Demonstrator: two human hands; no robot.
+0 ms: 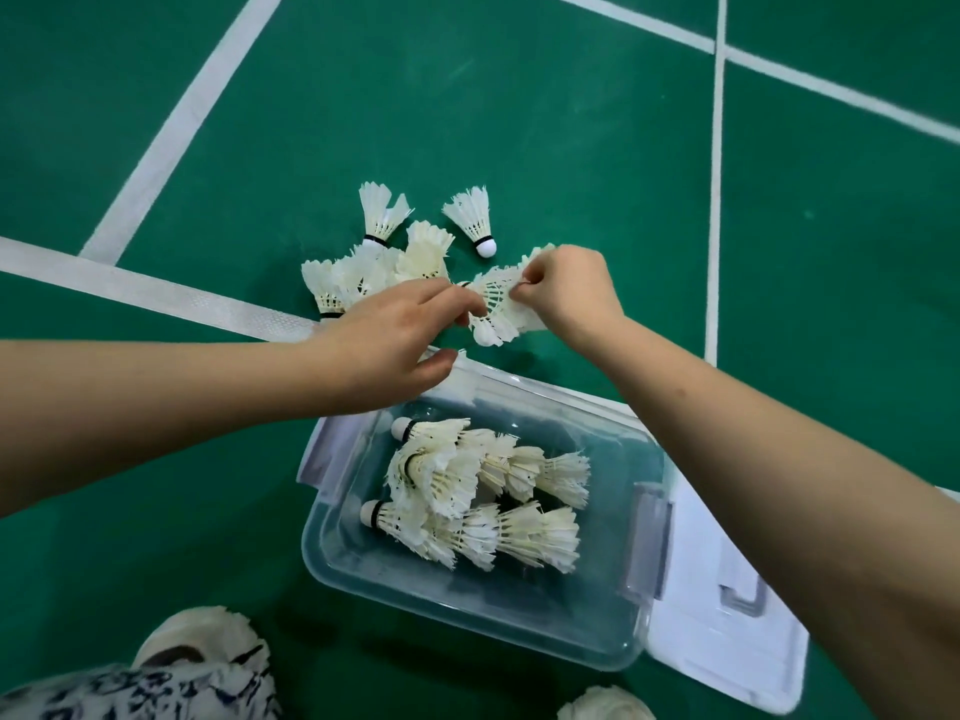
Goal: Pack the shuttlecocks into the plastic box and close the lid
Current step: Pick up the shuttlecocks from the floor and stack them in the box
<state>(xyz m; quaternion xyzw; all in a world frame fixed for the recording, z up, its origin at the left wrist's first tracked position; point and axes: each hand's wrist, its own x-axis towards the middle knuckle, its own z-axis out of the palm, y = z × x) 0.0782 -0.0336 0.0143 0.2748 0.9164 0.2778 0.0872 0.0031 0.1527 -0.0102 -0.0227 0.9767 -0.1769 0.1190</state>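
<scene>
Shuttlecocks [496, 304]: our left hand [389, 340] and right hand [569, 288] pinch them; we should nest gently, then lay flat in box [519, 641].

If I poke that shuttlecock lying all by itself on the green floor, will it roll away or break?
The lone shuttlecock is probably very light: mostly thin feathers on a small white cork. Lying on its side, cone-shaped, it would likely roll in a small curve, not away. The feathers look thin, so rough pokes might bend them.
</scene>
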